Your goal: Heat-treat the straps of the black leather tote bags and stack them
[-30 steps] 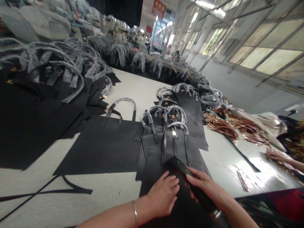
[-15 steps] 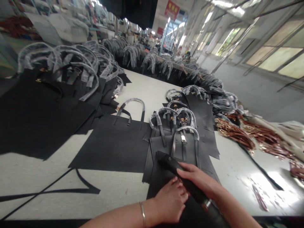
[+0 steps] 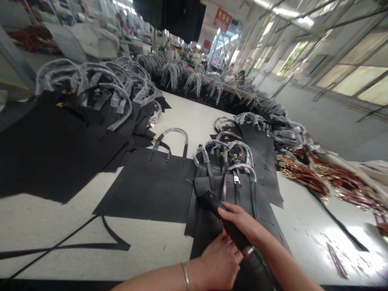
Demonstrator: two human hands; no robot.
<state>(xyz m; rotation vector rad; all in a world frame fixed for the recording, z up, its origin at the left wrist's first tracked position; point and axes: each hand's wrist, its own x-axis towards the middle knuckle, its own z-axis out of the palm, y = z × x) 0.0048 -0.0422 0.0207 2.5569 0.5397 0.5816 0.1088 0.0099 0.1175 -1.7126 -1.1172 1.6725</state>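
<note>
My right hand (image 3: 244,222) is wrapped over a long, thick black piece (image 3: 232,228) with a flat squared end and a shiny metal band towards me; its exact kind I cannot make out. Below the band it runs into a dark, glossy, ribbed-looking part. My left hand (image 3: 222,256), with a silver bracelet at the wrist, has its fingers curled in against the underside of this piece, fingertips partly hidden. Both hands are above a stack of black bag panels (image 3: 209,228). Just beyond them lies a black panel with a plastic-wrapped handle (image 3: 244,166) and a gold-coloured buckle (image 3: 237,180).
Another black panel (image 3: 145,186) with a wrapped handle lies centre left. A large pile of panels (image 3: 60,149) is at the left. Thin black strips (image 3: 115,242) lie in front. Brown straps with gold hardware (image 3: 303,173) are at the right, on the pale table (image 3: 151,258).
The view has shifted slightly, so the scene sits a little lower and further right. The black piece's far end has lifted slightly and shows more clearly. Both hands keep their hold.
</note>
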